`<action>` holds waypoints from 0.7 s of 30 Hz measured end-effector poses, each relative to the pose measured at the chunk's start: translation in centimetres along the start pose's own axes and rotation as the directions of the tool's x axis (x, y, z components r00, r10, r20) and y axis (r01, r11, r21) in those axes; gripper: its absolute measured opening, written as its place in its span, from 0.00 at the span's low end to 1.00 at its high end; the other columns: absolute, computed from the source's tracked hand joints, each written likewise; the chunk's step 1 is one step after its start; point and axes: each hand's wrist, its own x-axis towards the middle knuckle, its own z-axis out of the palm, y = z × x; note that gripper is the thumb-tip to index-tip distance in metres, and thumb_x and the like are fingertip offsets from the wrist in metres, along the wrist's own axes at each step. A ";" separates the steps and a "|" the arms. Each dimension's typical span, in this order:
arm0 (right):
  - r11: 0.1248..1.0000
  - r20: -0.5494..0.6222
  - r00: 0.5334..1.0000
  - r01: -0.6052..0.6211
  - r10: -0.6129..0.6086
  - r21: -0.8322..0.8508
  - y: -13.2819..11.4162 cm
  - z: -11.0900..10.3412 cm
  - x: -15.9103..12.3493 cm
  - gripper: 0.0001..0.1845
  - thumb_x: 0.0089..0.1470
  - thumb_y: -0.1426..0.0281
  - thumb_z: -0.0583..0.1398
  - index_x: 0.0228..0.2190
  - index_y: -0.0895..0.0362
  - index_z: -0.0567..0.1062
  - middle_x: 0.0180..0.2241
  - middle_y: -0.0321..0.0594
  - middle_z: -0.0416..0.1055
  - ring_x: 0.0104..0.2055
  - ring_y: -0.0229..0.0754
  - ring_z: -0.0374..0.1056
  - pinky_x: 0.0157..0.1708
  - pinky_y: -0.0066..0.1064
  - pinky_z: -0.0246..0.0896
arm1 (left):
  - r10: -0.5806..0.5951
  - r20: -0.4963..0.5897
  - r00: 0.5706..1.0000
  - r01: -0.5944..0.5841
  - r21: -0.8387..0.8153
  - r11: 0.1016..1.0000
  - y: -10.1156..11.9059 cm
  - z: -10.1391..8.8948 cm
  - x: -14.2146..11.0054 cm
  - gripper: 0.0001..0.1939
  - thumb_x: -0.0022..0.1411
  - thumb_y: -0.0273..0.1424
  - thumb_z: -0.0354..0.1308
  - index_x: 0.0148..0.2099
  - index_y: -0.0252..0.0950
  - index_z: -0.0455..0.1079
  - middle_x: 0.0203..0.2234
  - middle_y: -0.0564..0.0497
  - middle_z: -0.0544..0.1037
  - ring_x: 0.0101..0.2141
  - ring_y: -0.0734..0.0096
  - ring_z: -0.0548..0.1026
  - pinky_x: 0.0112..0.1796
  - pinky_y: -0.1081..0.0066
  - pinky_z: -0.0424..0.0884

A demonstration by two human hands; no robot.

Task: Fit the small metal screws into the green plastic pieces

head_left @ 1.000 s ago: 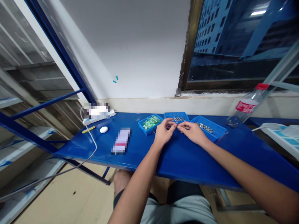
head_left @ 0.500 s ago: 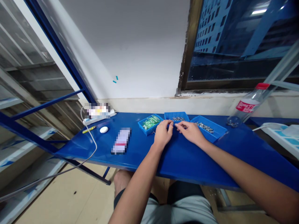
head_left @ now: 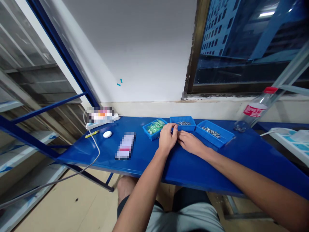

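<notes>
My left hand (head_left: 167,138) and my right hand (head_left: 189,142) rest close together on the blue table (head_left: 145,154), just in front of three small blue trays. The fingers of both hands are curled and pinched toward each other; whatever they hold is too small to see. The left tray (head_left: 154,128) holds green parts, the middle tray (head_left: 182,122) and the right tray (head_left: 213,132) hold small metal pieces. My left fingertips are near the gap between the left and middle trays.
A clear plastic bottle (head_left: 254,110) with a red cap leans at the right by the window sill. A white power strip (head_left: 102,118) with cable, a white oval object (head_left: 107,134) and a yellow pen (head_left: 91,134) lie at the left. A white device (head_left: 292,141) sits at the far right.
Both hands have come down from just above the middle tray toward me and closer together. My right hand drew back from the right tray to beside my left hand.
</notes>
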 end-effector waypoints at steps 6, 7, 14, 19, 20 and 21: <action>0.994 0.038 0.999 0.032 -0.028 -0.108 0.3 -0.5 -0.1 0.21 0.59 0.83 0.55 0.47 0.57 0.80 0.42 0.47 0.79 0.48 0.51 0.73 0.53 0.46 0.72 | -0.001 0.015 1.000 0.001 -0.005 1.000 0.1 0.0 0.0 0.11 0.75 0.34 0.52 0.47 0.38 0.75 0.44 0.45 0.81 0.46 0.59 0.79 0.51 0.61 0.74; 0.993 0.030 0.999 0.027 -0.023 -0.117 0.3 -0.5 0.0 0.21 0.59 0.83 0.55 0.48 0.58 0.80 0.42 0.48 0.78 0.48 0.52 0.73 0.53 0.46 0.72 | -0.001 0.015 1.000 0.001 -0.005 1.000 0.1 0.1 0.0 0.11 0.75 0.34 0.52 0.47 0.38 0.75 0.44 0.45 0.81 0.46 0.59 0.79 0.51 0.61 0.74; 0.998 -0.039 0.997 0.062 -0.062 0.001 -0.7 0.1 0.6 0.24 0.63 0.77 0.56 0.58 0.56 0.75 0.58 0.51 0.74 0.63 0.55 0.68 0.64 0.52 0.66 | 0.011 0.014 1.000 -0.011 -0.005 1.000 0.2 -0.1 0.1 0.11 0.75 0.34 0.52 0.48 0.38 0.75 0.43 0.45 0.82 0.46 0.59 0.79 0.51 0.61 0.74; 0.998 0.021 0.998 0.061 -0.061 -0.001 -0.9 -0.2 0.7 0.22 0.64 0.77 0.56 0.56 0.55 0.77 0.55 0.49 0.77 0.60 0.53 0.71 0.62 0.50 0.68 | 0.010 0.003 1.000 -0.010 -0.022 1.000 0.2 -0.3 0.1 0.11 0.75 0.34 0.51 0.47 0.38 0.75 0.43 0.45 0.82 0.45 0.59 0.79 0.50 0.62 0.74; 0.998 0.025 0.997 0.067 -0.066 -0.023 -0.8 -0.3 0.6 0.21 0.64 0.78 0.56 0.55 0.55 0.78 0.54 0.49 0.78 0.59 0.54 0.72 0.62 0.50 0.68 | 0.011 0.006 1.000 -0.011 -0.024 1.000 0.2 -0.2 0.1 0.12 0.75 0.34 0.51 0.47 0.38 0.75 0.43 0.45 0.82 0.46 0.59 0.78 0.51 0.62 0.74; 0.996 0.029 0.997 0.077 -0.075 -0.046 -0.7 -0.4 0.5 0.21 0.63 0.78 0.57 0.54 0.55 0.79 0.53 0.49 0.78 0.59 0.54 0.72 0.61 0.49 0.69 | 0.012 0.008 1.000 -0.012 -0.026 1.000 0.2 -0.2 0.1 0.12 0.75 0.34 0.51 0.47 0.38 0.75 0.43 0.45 0.82 0.46 0.59 0.78 0.51 0.62 0.74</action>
